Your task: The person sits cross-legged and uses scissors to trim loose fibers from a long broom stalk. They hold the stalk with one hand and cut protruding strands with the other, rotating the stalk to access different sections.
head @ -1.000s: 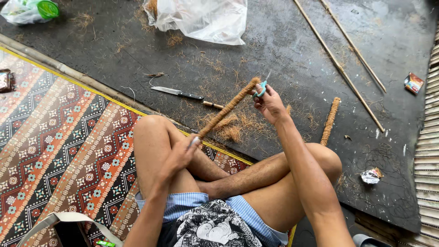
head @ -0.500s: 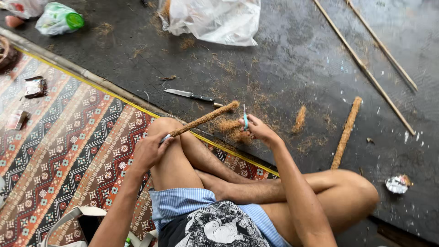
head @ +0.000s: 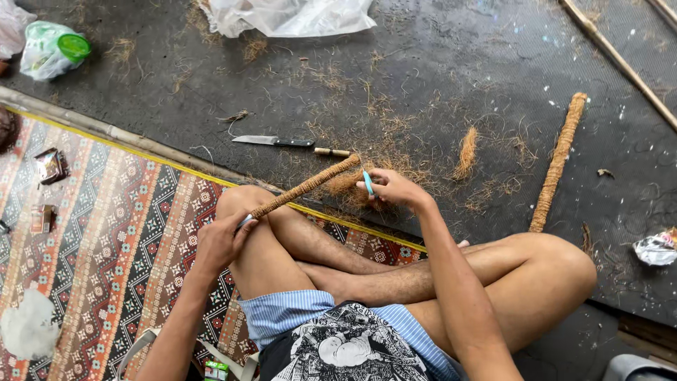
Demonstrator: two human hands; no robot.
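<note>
I sit cross-legged, and my left hand (head: pixel 220 240) grips the near end of a stick wrapped in brown coir rope (head: pixel 305 187), resting it across my left knee. The stick slants up to the right. My right hand (head: pixel 396 189) is at its far end, holding a small light-blue tool (head: pixel 368 183) and pinching a tuft of loose coir fibre (head: pixel 345 182). A knife (head: pixel 282 142) with a dark handle lies on the black floor mat just beyond the stick.
A second rope-wrapped stick (head: pixel 558 161) and a coir tuft (head: pixel 467 152) lie to the right. Bamboo poles (head: pixel 620 62) cross the far right. A clear plastic bag (head: pixel 296 14) sits at the top, a green-lidded bag (head: pixel 55 48) at top left, and a patterned mat (head: pixel 99 233) under me.
My right hand has dropped from the raised stick tip down toward the floor, and the stick now lies lower across my knee. The view shifted right and closer.
</note>
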